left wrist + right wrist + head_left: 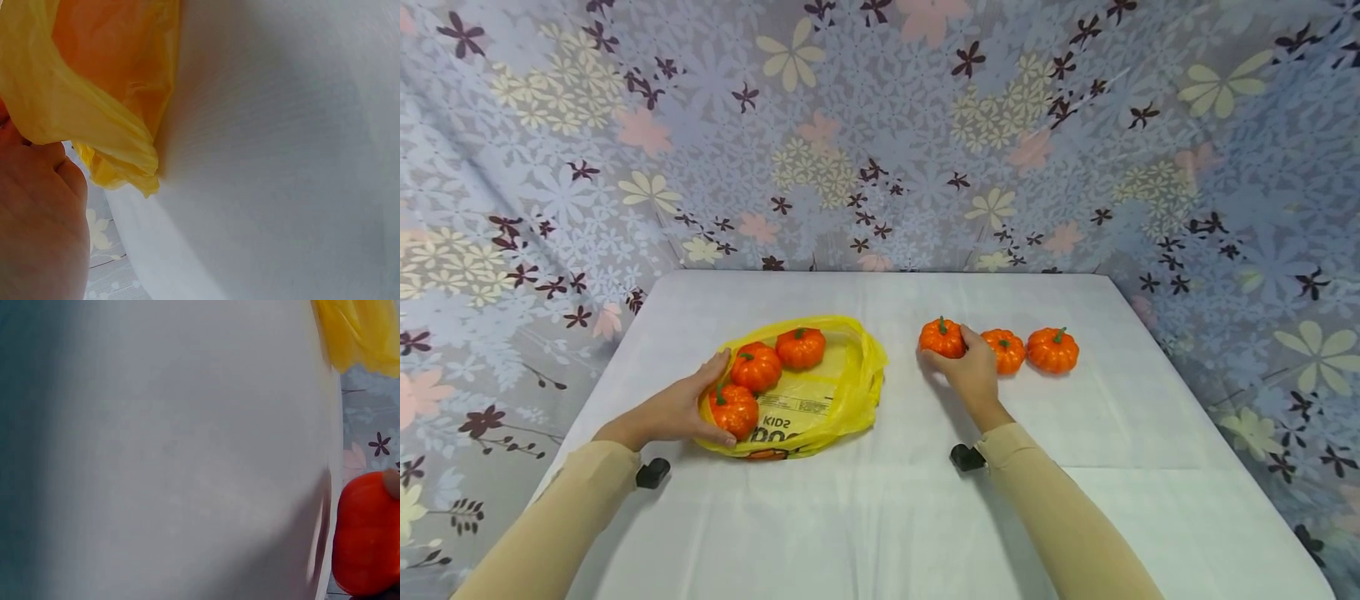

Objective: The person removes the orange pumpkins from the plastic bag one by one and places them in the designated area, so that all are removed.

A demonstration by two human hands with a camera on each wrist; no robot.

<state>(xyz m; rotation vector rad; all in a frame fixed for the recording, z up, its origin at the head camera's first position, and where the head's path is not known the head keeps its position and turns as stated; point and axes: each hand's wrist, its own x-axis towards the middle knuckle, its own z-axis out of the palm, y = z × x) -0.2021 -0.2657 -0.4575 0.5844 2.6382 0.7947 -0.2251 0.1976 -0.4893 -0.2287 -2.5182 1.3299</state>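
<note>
Pinching an orange pumpkin [940,339] in the right hand [977,375], holding a yellow bag [870,375] with the left hand [681,408]

Grasping the orange pumpkin between thumb and fingers, green stem pointing up, apart from the bag and to its right; leaving unclear any contact with the table [850,525] beneath. Showing in the right wrist view only part of this pumpkin, at the frame's right edge, below a piece of yellow plastic.

Gripping the bag at its left side, thumb at the near edge and fingers reaching along the far side, around the near pumpkin [735,414]. Hiding the fingertips behind folded yellow plastic in the left wrist view.

Seeing inside the wide-mouthed bag a slanting row: the near pumpkin, then the middle pumpkin [757,367], then the far pumpkin [801,347], beside dark lettering on the plastic.

Finding two loose pumpkins [1053,350] side by side on the table, just right of the right hand, the closer one partly covered by it. Wearing tan sleeves [580,492] on both arms. Facing a flowered cloth [865,125] behind the white-covered table.
</note>
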